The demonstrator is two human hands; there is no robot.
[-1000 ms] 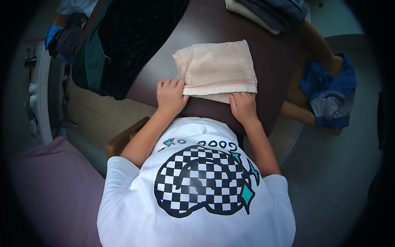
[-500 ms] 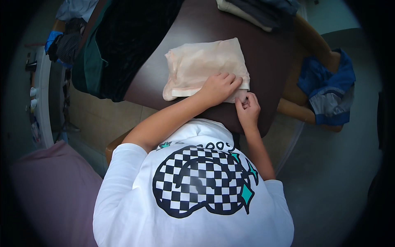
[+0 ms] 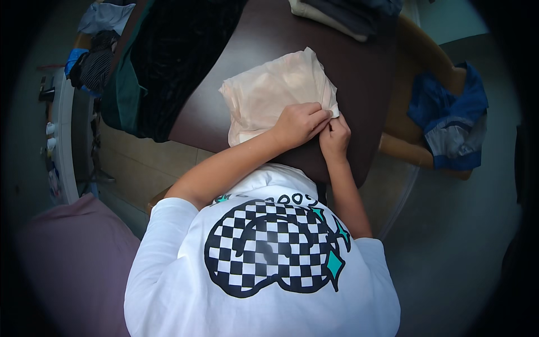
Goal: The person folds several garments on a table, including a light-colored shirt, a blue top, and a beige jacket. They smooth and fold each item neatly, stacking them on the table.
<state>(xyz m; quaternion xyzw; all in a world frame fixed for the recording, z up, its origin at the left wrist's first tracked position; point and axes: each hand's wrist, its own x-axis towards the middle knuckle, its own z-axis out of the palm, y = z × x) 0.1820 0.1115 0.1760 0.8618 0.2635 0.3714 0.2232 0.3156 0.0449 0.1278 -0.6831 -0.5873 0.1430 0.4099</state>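
Dark garment: a black and green garment (image 3: 163, 62) hangs over the table's left edge, well apart from the hands.
Table: a dark brown table (image 3: 365, 73) carries everything; its near edge runs just below the hands.
Beige cloth: a folded, pale beige cloth (image 3: 269, 92) lies flat on the middle of the table, its near right corner close to the near edge.
Left hand: the left hand (image 3: 297, 123) reaches across onto the cloth's near right part, fingers curled and pinching the cloth's right edge at the corner.
Right hand: the right hand (image 3: 335, 137) sits just beside the left, touching it, fingertips closed on the same corner from the table's near side.
Corner: the gripped corner lies between the fingertips of both hands, slightly lifted off the table.
Folded pile: stacked folded clothes (image 3: 348, 11) rest at the far edge.
Blue cloth: a crumpled blue cloth (image 3: 449, 118) lies on a wooden chair (image 3: 418, 62) beyond the table's right edge.
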